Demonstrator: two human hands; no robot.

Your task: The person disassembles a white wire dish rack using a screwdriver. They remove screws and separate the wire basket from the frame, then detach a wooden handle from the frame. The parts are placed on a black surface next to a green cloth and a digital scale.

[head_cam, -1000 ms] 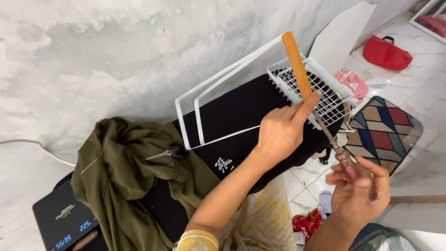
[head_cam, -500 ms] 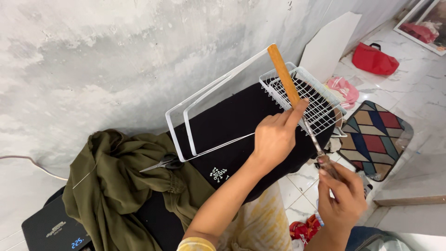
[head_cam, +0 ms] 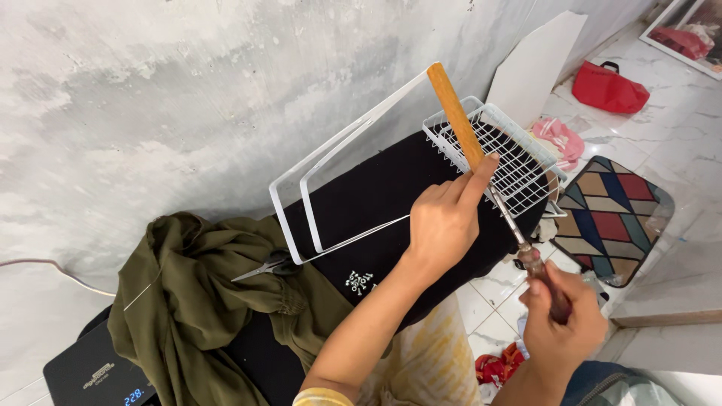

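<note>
Screwdriver in the right hand, fist closed round its dark handle, ran its shaft up to the wooden strip on the white wire rack. Left hand pinched that strip steady over black cloth. Judged mid-fastening; turning squarely would matter. Scissors lay on olive fabric.

Mottled grey plaster wall standing behind; white marble-tiled floor lying right, carrying patterned mat, red bag.
</note>
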